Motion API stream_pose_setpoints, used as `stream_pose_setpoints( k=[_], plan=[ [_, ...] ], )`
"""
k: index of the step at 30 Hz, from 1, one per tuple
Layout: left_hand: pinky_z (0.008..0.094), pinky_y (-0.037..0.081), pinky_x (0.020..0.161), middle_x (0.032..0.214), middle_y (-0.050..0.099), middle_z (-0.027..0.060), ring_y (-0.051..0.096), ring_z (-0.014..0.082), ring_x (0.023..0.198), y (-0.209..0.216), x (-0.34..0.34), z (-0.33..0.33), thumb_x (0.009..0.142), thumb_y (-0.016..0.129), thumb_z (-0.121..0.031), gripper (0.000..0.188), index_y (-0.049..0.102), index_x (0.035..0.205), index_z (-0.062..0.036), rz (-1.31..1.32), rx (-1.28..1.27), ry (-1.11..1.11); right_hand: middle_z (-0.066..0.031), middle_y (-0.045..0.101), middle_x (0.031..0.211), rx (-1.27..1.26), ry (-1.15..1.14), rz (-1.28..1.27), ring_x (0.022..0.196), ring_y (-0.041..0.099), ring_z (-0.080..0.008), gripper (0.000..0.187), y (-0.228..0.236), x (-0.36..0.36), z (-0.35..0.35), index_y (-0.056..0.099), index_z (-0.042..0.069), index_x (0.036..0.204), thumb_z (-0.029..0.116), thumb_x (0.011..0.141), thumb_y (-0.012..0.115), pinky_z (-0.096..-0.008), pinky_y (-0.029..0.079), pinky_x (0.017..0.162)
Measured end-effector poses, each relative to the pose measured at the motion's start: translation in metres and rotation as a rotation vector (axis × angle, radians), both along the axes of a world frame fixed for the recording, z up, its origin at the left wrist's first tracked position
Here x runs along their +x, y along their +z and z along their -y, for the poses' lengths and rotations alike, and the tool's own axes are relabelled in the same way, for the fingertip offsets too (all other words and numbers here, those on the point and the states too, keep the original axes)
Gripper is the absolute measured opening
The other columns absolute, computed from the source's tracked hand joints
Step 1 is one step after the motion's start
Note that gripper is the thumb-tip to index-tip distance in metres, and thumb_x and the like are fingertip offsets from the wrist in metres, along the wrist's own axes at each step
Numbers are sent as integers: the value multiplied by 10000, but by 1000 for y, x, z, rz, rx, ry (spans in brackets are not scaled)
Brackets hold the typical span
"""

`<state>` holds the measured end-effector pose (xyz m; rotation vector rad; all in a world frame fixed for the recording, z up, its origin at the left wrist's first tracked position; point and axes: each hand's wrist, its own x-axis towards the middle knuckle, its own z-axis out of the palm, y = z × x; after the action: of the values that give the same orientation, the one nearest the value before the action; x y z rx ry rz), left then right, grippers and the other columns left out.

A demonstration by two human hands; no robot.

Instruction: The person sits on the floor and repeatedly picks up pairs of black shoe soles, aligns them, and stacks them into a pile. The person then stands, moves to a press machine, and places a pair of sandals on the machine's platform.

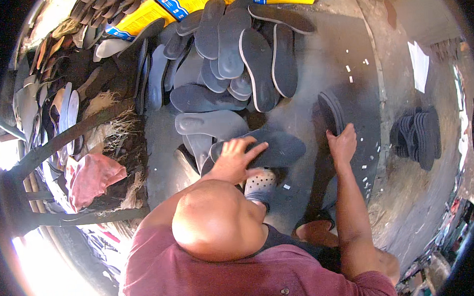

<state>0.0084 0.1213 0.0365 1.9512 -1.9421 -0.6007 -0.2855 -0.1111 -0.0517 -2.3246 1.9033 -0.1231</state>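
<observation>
left hand (236, 157) lies over a dark sole (285, 149) mid-way along the grey floor sheet (325, 46), fingers splayed and unclosed, while the right hand (343, 142) grasps the near end of a thin bundle of soles (330, 107) inside the sheet's right edge. best handling, i'd judge: light flat palm left, even squeeze right so layers don't slip. white scraps (350, 80) litter the sheet toward its right edge, a taller stack (425, 136) past it; wooden frame (69, 135) off the left edge, heaped sole pile (233, 43) toward the far edge, yellow-and-blue packages (200, 0) behind.
</observation>
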Motion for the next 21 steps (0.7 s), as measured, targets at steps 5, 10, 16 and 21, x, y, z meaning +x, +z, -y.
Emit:
stream_pose_setpoints(
  k=[5, 10, 16, 21],
  plan=[
    [460, 455, 961, 1130, 716, 88, 636, 325, 1068, -12, 18, 1, 859, 789, -250, 332, 730, 1149, -98, 39, -208, 308, -247, 640, 1196, -48, 28, 23, 1089, 626, -438, 828, -4, -5, 3, 493, -68, 1333, 396, 762, 872, -515, 520, 917],
    [482, 448, 1027, 1128, 738, 117, 618, 302, 1185, -9, 53, -20, 875, 776, -243, 298, 746, 1113, -66, -117, 62, 360, -243, 642, 1209, -27, 0, -12, 1115, 625, -435, 825, 0, -4, 2, 500, -69, 1329, 420, 773, 862, -514, 522, 922],
    [506, 413, 1105, 1219, 706, 128, 599, 307, 1254, -12, 26, -46, 847, 783, -207, 416, 679, 1234, -92, -79, 138, 397, -248, 650, 1182, 102, -32, 50, 1121, 624, -433, 813, 14, 3, 7, 504, -44, 1345, 381, 763, 881, -527, 518, 926],
    [460, 499, 1027, 1330, 628, 159, 617, 383, 1202, -17, 29, -82, 762, 866, -198, 777, 525, 1456, -127, -41, 285, 657, -271, 646, 1260, 153, -57, 170, 1178, 614, -459, 876, 19, -8, 15, 488, -63, 1378, 369, 740, 905, -495, 514, 985]
  ],
)
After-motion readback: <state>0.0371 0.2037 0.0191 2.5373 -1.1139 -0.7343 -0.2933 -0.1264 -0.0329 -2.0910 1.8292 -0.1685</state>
